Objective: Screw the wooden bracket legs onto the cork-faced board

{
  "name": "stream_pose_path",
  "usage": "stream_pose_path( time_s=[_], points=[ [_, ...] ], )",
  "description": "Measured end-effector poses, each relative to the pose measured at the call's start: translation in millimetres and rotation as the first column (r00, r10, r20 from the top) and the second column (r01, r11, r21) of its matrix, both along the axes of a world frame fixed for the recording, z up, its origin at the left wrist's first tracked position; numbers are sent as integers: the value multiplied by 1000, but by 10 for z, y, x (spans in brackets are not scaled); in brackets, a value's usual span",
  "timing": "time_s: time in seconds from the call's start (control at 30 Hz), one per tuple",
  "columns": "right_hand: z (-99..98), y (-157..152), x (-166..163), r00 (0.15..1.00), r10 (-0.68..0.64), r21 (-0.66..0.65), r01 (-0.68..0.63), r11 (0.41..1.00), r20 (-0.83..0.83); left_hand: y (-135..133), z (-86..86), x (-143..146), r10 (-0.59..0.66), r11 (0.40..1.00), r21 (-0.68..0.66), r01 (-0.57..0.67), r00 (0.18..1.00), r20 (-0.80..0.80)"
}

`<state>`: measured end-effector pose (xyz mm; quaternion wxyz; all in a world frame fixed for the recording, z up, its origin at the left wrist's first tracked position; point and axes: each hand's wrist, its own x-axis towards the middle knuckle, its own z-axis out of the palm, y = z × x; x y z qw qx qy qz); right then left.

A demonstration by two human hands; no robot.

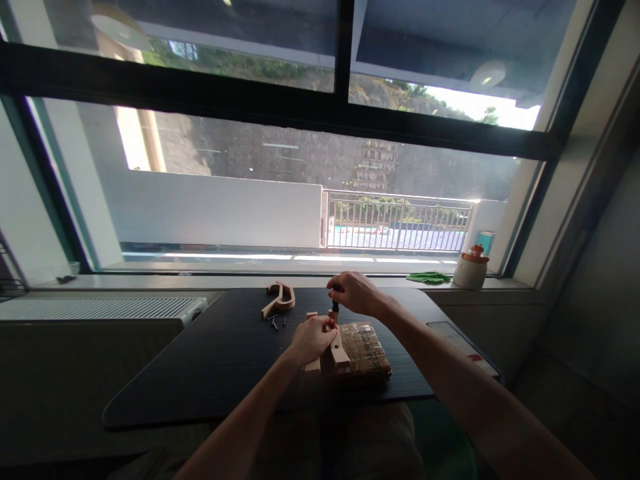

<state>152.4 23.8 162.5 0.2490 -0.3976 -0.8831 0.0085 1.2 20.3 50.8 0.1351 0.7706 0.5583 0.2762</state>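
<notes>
My left hand (311, 338) is closed around a light wooden piece (336, 354) standing on the dark table (210, 360). Just above it, my right hand (354, 293) grips a small dark-handled tool (335, 307), a screwdriver by its look, with its tip pointing down onto the top of the wooden piece. A brown cardboard package (367, 348) lies flat right behind and to the right of the wooden piece. A curved wooden part (279, 298) rests further back on the table, with a few small dark screws (277, 322) beside it.
A white sheet or card (457, 339) lies near the table's right edge. On the window sill stand a white jar with an orange lid (471, 267) and a green cloth (428, 277). A white radiator (95, 308) runs along the left.
</notes>
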Motion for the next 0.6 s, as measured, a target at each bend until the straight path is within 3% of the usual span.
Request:
stream_pose_path(
  time_s=[0.33, 0.6],
  points=[
    [-86, 55, 71, 997, 41, -19, -42, 999, -60, -9, 2, 4, 6, 1000, 4, -6, 1000, 2],
    [-136, 75, 22, 996, -13, 26, 15, 1000, -83, -5, 7, -1, 1, 1000, -5, -1, 1000, 6]
  ],
)
